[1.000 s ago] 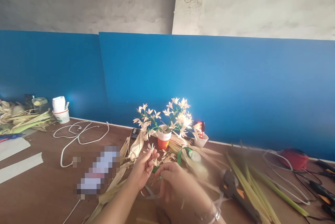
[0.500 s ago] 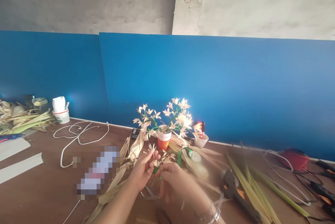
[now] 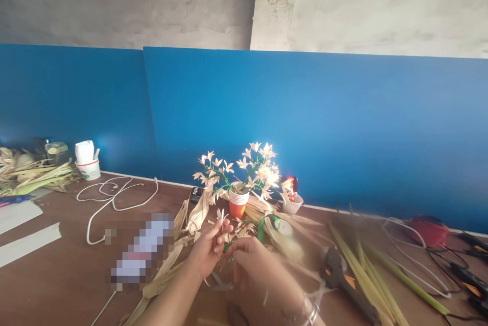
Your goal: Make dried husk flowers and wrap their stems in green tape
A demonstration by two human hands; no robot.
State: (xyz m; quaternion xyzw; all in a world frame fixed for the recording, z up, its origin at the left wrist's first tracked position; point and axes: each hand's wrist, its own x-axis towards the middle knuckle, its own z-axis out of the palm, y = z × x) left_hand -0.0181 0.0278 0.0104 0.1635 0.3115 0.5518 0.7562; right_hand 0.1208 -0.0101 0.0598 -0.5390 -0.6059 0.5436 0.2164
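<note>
My left hand [image 3: 208,247] pinches a small pale corn-husk flower [image 3: 221,215] between thumb and fingers, petals upward. Just to its right, my right hand [image 3: 247,257] is closed in a pinch. A bit of green strip [image 3: 227,252] shows at its fingertips, mostly hidden by the fingers. Behind both hands, a stack of paper cups [image 3: 238,206] holds green stems with many pale husk flowers [image 3: 263,168]. A roll of green tape [image 3: 262,228] lies right of the cups among dried corn husks [image 3: 199,214].
A glue gun [image 3: 345,280] and green husk leaves [image 3: 366,275] lie at right. A white cable [image 3: 114,196] and a blurred-out rectangle [image 3: 143,252] are at left. A small white bowl [image 3: 293,205] stands by the blue partition [image 3: 305,122]. Paper strips [image 3: 30,244] lie far left.
The view has shifted very slightly. Both hands stay almost in place, the left still pinching the flower and the right still beside it.
</note>
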